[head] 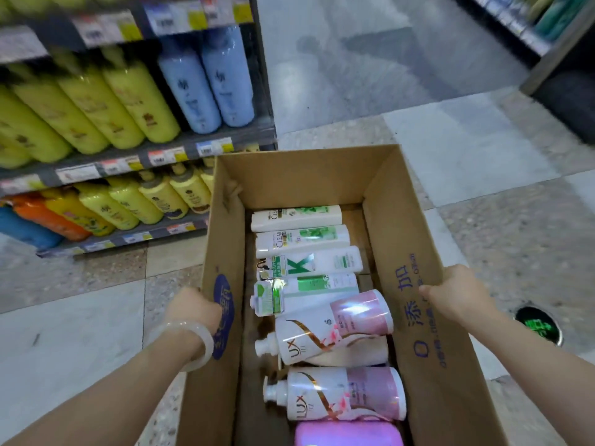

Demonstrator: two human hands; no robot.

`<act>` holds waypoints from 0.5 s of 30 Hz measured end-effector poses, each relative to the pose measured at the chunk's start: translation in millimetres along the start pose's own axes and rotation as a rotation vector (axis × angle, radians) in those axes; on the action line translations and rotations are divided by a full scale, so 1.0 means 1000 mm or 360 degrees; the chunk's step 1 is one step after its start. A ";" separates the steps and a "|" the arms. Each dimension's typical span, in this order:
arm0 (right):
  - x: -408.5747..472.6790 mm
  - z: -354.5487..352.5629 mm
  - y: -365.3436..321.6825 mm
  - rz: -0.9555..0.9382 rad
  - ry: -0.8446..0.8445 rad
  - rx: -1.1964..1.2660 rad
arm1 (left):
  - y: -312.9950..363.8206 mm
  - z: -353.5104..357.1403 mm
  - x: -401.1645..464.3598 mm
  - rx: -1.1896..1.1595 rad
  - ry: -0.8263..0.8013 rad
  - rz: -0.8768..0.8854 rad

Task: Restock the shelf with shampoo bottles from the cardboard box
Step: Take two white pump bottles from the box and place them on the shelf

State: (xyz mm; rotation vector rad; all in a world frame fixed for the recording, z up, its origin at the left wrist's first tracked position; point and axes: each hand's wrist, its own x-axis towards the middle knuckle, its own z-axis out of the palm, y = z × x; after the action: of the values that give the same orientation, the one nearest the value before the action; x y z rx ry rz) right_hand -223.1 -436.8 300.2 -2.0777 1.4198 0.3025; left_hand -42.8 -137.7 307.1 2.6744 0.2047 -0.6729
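Note:
An open cardboard box fills the middle of the view, held up over the floor. My left hand grips its left wall and my right hand grips its right wall. Inside lie several shampoo bottles on their sides: white and green ones toward the far end, pink and white Lux pump bottles nearer me, and a pink bottle at the bottom edge. The shelf stands at the upper left, stocked with yellow bottles and two blue bottles.
The shelf's lowest tier holds more yellow pump bottles, an orange one and a blue one. Another shelf unit stands at the upper right. A round green floor light sits right of the box. Tiled floor runs between the shelves.

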 end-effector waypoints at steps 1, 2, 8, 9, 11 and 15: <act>-0.006 -0.024 0.000 0.0016 0.0009 -0.0006 | 0.018 -0.012 -0.013 0.0002 0.0006 0.0009; -0.013 -0.051 0.001 0.0031 0.0026 -0.0014 | 0.036 -0.025 -0.029 -0.0001 0.0007 0.0020; -0.042 -0.199 -0.007 0.0043 0.0168 0.0060 | 0.147 -0.099 -0.093 0.0051 -0.0009 0.0185; -0.044 -0.221 -0.009 0.0071 0.0179 0.0106 | 0.166 -0.109 -0.100 0.0075 -0.0005 0.0217; -0.041 -0.259 -0.015 0.0082 0.0196 0.0174 | 0.205 -0.127 -0.110 0.0112 -0.0002 0.0273; -0.021 -0.323 -0.033 0.0102 0.0256 0.0124 | 0.282 -0.153 -0.109 0.0255 -0.0037 0.0407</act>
State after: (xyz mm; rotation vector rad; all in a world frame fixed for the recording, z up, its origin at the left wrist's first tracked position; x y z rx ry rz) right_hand -247.5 -602.6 578.7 -2.0340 1.5687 0.1053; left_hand -8.5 -342.1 575.0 2.7746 -0.2033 -0.6627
